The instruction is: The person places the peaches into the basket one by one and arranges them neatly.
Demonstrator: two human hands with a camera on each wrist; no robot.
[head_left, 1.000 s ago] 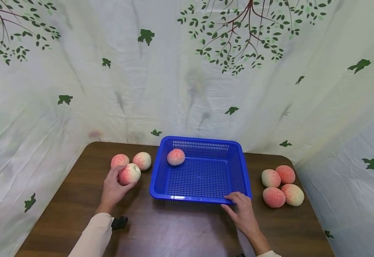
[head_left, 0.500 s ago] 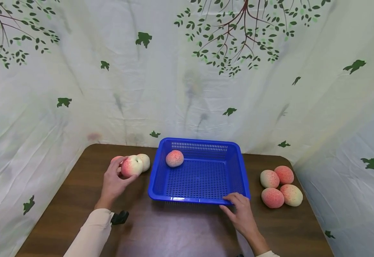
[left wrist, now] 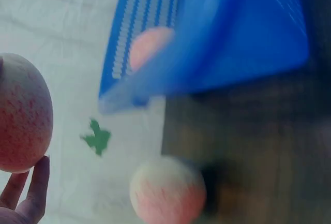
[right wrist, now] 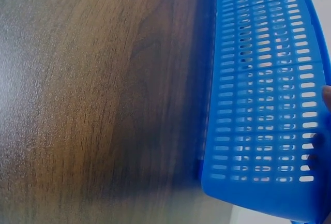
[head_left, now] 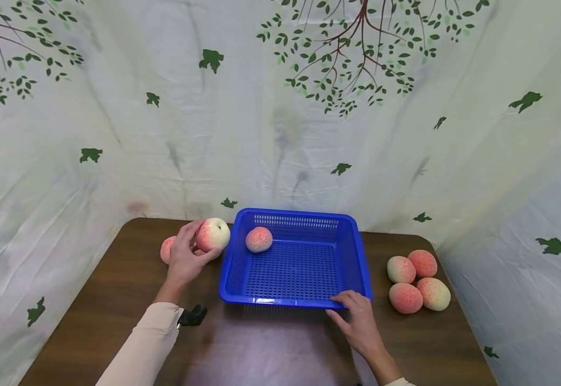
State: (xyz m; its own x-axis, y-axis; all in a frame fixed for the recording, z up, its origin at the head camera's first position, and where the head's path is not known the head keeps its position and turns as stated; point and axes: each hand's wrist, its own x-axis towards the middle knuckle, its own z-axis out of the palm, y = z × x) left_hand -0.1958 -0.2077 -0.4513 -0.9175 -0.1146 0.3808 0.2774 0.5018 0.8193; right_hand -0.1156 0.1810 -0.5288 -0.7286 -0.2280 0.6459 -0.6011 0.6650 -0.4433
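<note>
In the head view my left hand [head_left: 186, 258] grips a pale-and-pink peach [head_left: 214, 235], raised beside the left rim of a blue plastic basket [head_left: 296, 304]. That held peach fills the left edge of the left wrist view, fingertips under it. One peach [head_left: 259, 239] lies inside the basket at its back left. Behind my left hand a pink peach [head_left: 166, 250] shows partly; another peach [left wrist: 168, 190] is seen on the table in the left wrist view, mostly hidden in the head view. My right hand [head_left: 361, 327] holds the basket's front right rim, fingers over it and thumb outside.
Several peaches [head_left: 405, 298] sit in a cluster on the right of the brown wooden table [head_left: 280, 348]. A white curtain [head_left: 270, 107] printed with leaves and branches hangs close behind the table's back edge and along both sides. A black strap piece [head_left: 193, 315] sits at my left wrist.
My left hand has lifted the peach and carried it up and right, toward the basket's left rim. My right hand stays on the rim; the head view shifts slightly.
</note>
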